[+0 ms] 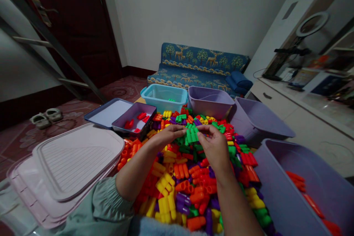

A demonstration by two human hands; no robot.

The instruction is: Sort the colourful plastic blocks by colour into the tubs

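A green plastic building block [191, 135], made of several joined bullet-shaped tubes, is held up between my two hands. My left hand [171, 134] grips its left side with the fingertips. At its right side, my right hand [214, 142] pinches it between thumb and fingers. Beneath both hands spreads a big heap of similar blocks in red, orange, yellow, green and purple; a yellow block [165, 183] and an orange block [181, 170] lie near the front. Parts of the heap are hidden by my forearms.
A light-blue bin [166, 97] with a few green pieces and a purple bin [211, 103] stand behind the heap. More purple bins [257, 121] are at right, the nearest [276, 191] holding orange-red blocks. Left are an open case [149, 120] with red blocks and stacked lids [80, 166].
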